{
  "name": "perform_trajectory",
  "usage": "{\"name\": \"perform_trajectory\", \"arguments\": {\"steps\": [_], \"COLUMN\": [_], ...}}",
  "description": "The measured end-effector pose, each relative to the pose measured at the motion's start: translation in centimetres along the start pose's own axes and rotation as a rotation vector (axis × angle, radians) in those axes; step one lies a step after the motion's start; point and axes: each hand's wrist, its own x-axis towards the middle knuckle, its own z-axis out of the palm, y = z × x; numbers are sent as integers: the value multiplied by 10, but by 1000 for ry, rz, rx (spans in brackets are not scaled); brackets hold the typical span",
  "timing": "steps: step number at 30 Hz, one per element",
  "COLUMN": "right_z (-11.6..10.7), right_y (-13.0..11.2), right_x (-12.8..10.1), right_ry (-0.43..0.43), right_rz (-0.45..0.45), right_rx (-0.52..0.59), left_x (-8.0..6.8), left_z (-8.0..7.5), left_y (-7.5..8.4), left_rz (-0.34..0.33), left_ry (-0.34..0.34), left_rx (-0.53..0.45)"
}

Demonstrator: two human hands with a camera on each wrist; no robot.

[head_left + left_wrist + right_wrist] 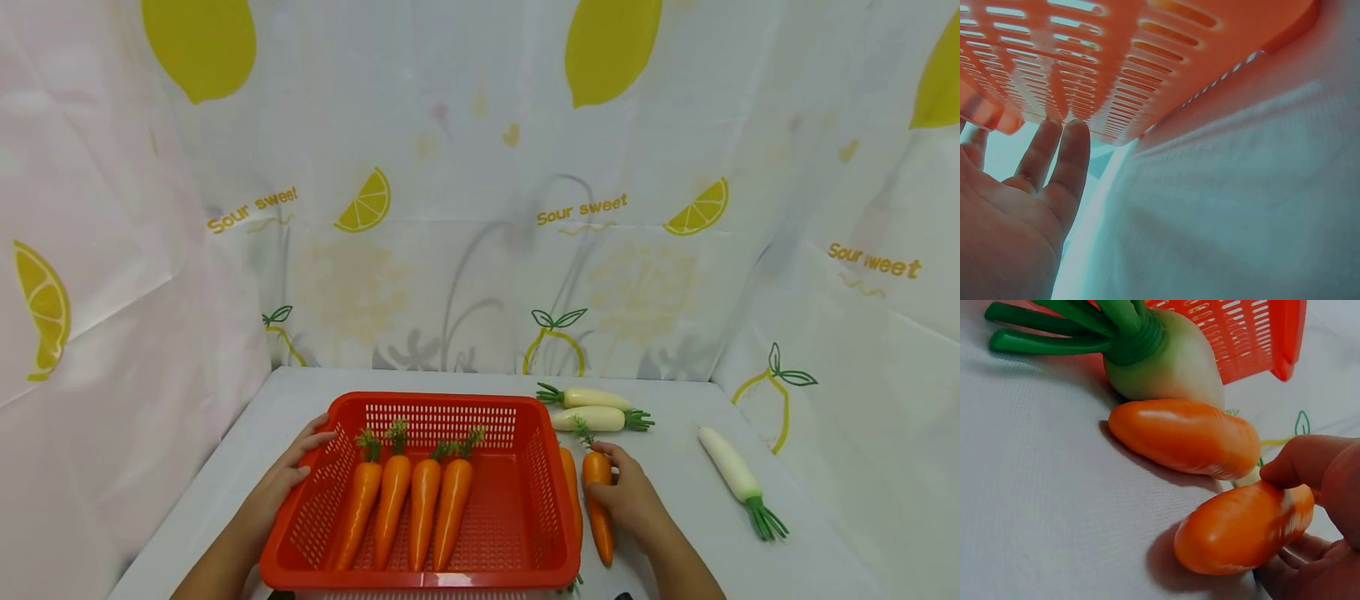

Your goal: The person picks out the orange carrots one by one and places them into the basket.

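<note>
A red plastic basket (420,578) holds several orange carrots (423,508) side by side, green tops toward the far wall. At the basket's left side is my left hand (281,479); in the left wrist view its nearly straight fingers (1072,156) touch the slotted outer wall. My right hand (630,492) pinches a carrot (597,500) between thumb and fingers, right of the basket. That carrot (1235,531) is low over the white cloth, its tip toward me. Another carrot (1179,437) lies between it and the basket, beside a white radish (1172,362) with green stalks.
Two white radishes (592,418) lie behind the right hand, near the basket's far right corner. One more radish (731,462) lies farther right on the white table (675,417). Lemon-printed cloth walls (465,292) enclose the back and both sides.
</note>
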Motion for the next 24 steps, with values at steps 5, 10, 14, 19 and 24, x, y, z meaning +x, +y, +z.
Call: {"name": "perform_trajectory", "arguments": {"steps": [5,10,14,19,24], "right_z": [-2,-1,-1,-2,-1], "right_y": [-1,-1,-1,0,-1], "right_x": [0,0,0,-2,-3], "right_ry": [14,37,44,53,59], "right_rz": [22,26,22,24,18], "right_rx": [-6,7,25,33,59], "left_x": [0,0,0,1,0], "left_z": [0,0,-1,1,0], "left_y": [0,0,1,1,2], "left_rz": [-1,-7,-7,-25,-37], "left_ry": [2,3,2,4,12], "left_rx": [10,18,13,-6,6]}}
